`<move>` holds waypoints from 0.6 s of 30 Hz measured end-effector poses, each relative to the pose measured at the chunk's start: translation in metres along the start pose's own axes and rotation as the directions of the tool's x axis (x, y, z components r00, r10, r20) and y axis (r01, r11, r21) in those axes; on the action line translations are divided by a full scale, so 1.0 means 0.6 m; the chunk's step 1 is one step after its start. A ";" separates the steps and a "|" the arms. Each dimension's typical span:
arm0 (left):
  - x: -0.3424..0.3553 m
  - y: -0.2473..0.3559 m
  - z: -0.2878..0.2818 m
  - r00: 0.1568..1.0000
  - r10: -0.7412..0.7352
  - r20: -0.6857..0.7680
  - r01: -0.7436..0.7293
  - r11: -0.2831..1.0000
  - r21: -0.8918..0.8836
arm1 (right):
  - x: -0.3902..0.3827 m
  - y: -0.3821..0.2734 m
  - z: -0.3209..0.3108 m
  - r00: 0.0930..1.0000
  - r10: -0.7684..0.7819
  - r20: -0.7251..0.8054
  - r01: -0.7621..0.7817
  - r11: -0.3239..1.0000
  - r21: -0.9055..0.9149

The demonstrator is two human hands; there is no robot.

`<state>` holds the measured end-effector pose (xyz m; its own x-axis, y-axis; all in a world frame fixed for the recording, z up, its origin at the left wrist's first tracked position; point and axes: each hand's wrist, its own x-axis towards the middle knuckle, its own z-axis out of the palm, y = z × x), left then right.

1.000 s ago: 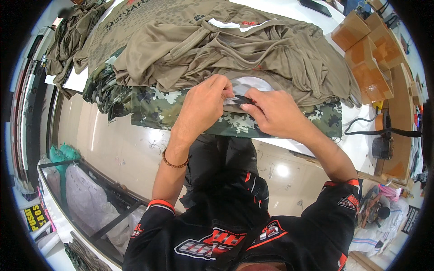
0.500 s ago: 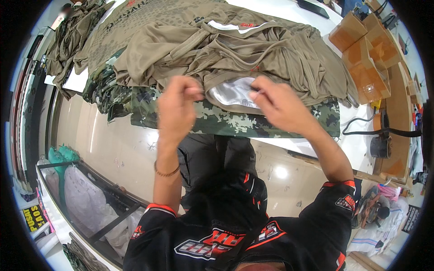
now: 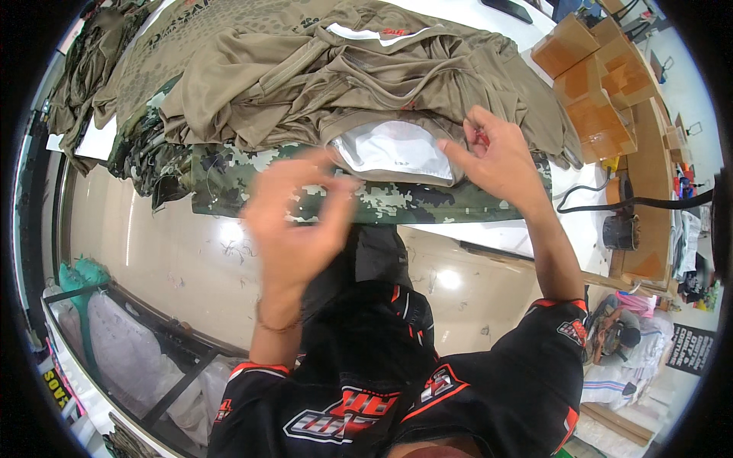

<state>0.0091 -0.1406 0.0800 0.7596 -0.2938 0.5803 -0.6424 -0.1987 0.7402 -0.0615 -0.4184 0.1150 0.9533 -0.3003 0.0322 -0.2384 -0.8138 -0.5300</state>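
A brown knit shirt (image 3: pixel 259 107) lies heaped in folds on the table, its collar with a white strip towards the far side. At its near edge an opening shows white inner fabric (image 3: pixel 393 149). My left hand (image 3: pixel 294 217), smeared by motion, is at the left of that opening, thumb and forefinger curved towards each other; whether it grips anything cannot be told. My right hand (image 3: pixel 500 160) is over the opening's right side, fingers curled round a small red thing (image 3: pixel 482 137) mostly hidden in the palm, thumb pointing left. Under the shirt lies green camouflage fabric (image 3: pixel 427 202).
More brown and camouflage garments (image 3: pixel 95 53) are piled at the far left. Cardboard boxes (image 3: pixel 588 84) stand along the right edge beside a black cable (image 3: pixel 634 202). A dark phone (image 3: pixel 508 10) lies at the back. A rack with white bags (image 3: pixel 122 328) is at lower left.
My left hand has come nearer to me and slightly right. My right hand has lifted off the white opening, turning so the red thing shows. The whole view has shifted slightly.
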 end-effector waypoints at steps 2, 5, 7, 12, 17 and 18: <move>0.002 0.016 0.061 0.971 0.125 0.205 -0.128 0.992 0.004 | -0.008 -0.008 -0.005 0.997 0.044 0.068 -0.038 0.996 -0.086; -0.002 0.014 0.126 0.929 0.191 0.318 -0.199 0.980 -0.007 | -0.018 -0.017 -0.009 0.987 0.084 0.139 -0.069 0.991 -0.111; -0.011 0.011 0.149 0.909 0.200 0.366 -0.216 0.976 0.003 | -0.024 -0.015 -0.007 0.988 0.082 0.131 -0.067 0.992 -0.111; -0.026 0.005 0.163 0.892 0.218 0.397 -0.255 0.966 0.042 | -0.016 -0.011 -0.006 0.984 0.092 0.150 -0.059 0.975 -0.213; -0.027 0.006 0.160 0.899 0.222 0.377 -0.255 0.966 0.039 | -0.018 0.022 0.019 0.980 0.122 -0.154 -0.080 0.964 0.253; -0.026 0.007 0.163 0.901 0.222 0.374 -0.255 0.966 0.041 | -0.024 0.045 0.031 0.968 0.183 -0.174 -0.096 0.904 0.416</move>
<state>-0.0154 -0.2282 0.0412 0.5031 -0.6582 0.5601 -0.8187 -0.1552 0.5529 -0.0780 -0.4269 0.0843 0.8464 -0.5262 0.0818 -0.2303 -0.5002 -0.8347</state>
